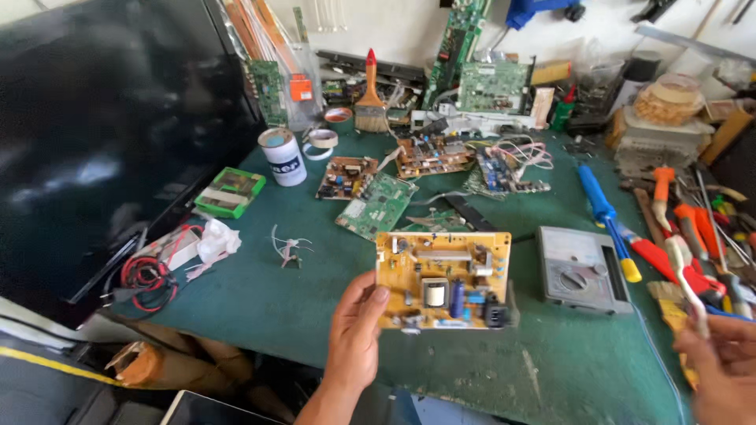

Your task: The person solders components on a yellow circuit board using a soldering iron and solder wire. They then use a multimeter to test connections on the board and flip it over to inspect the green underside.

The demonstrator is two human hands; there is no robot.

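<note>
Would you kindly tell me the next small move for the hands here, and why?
Probably bring the right hand, gripping a white-handled brush, over to the yellow circuit board that the left hand holds up above the green table; the two are apart.

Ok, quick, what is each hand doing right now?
Left hand: closed on the yellow circuit board, held above the green table.
Right hand: holding a white-handled tool.

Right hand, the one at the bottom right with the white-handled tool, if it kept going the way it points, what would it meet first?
The right hand points up the table, so it would probably first meet the pile of red and orange-handled screwdrivers. Depth is unclear; it may pass above them.
</note>
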